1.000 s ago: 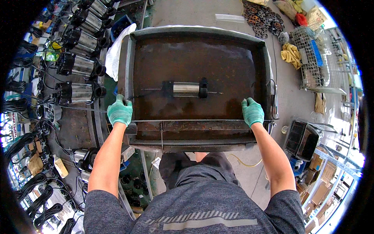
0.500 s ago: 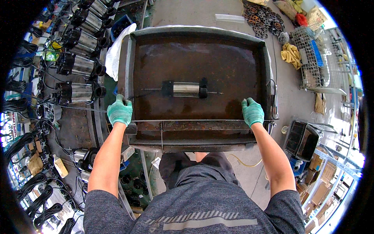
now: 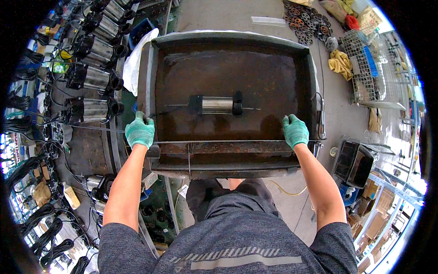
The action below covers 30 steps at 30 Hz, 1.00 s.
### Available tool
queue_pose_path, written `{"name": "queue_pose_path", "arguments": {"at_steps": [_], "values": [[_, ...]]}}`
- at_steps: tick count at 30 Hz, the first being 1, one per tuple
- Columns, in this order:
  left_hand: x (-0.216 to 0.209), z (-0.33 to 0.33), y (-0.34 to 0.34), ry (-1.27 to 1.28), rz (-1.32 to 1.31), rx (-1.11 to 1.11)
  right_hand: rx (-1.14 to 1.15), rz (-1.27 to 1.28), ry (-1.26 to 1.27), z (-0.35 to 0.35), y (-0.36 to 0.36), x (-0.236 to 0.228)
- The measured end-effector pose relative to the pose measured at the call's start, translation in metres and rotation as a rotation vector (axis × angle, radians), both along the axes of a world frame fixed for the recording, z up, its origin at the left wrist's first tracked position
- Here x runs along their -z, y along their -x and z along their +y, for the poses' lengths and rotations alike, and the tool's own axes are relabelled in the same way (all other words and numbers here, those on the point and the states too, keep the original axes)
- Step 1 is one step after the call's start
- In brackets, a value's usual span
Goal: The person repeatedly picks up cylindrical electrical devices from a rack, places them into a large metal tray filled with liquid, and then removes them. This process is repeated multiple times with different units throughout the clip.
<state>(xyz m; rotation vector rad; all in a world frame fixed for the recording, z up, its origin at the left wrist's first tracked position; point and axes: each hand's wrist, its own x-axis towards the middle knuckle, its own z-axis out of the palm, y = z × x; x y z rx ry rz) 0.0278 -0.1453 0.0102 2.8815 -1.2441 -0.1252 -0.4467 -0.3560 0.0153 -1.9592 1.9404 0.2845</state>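
A cylindrical pump motor [image 3: 217, 105] with a silver body and black ends lies across the middle of a dark metal tank [image 3: 232, 35]. Brown liquid with reflections seems to cover it, and a thin rod sticks out at each end. Over the tank's near left corner, my left hand [image 3: 139, 131], in a green glove, is closed with the thumb up. A black cable [image 3: 166, 112] runs from the motor to this hand and continues leftward beyond it. My right hand [image 3: 296, 132], gloved alike, is closed by the near right side; whatever it grips is hidden.
Several similar motors [image 3: 89, 110] with cables stand in a row at the left. A wire cage [image 3: 365, 68], a black bin [image 3: 352, 163] and a yellow cloth [image 3: 341, 64] are on the right. Round wheel-like parts [image 3: 308, 23] lie on the floor beyond.
Reflections on the tank's liquid have shifted a little. Both hands and the motor stay practically where they were.
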Motion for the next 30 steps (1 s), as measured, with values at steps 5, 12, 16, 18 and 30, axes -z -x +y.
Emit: {"name": "queue_pose_path", "arguments": {"at_steps": [5, 12, 16, 18, 30], "values": [[-0.0016, -0.0006, 0.0006, -0.024, -0.012, 0.003, -0.005, -0.007, 0.018, 0.0011, -0.0002, -0.0009], [-0.0022, -0.0011, 0.0010, -0.024, -0.006, 0.005, -0.010, -0.013, 0.024, 0.0012, 0.0006, 0.0003], [-0.0016, -0.0006, 0.0004, -0.014, -0.013, 0.010, -0.011, -0.006, 0.023, 0.0009, -0.0006, -0.0013], [-0.0013, -0.0002, 0.0005, -0.008, -0.018, 0.007, -0.014, 0.001, 0.025, 0.0008, -0.0002, 0.0006], [-0.0027, -0.0014, 0.0003, 0.035, -0.024, 0.017, -0.004, -0.004, 0.012, 0.0002, 0.0011, 0.0023]]}}
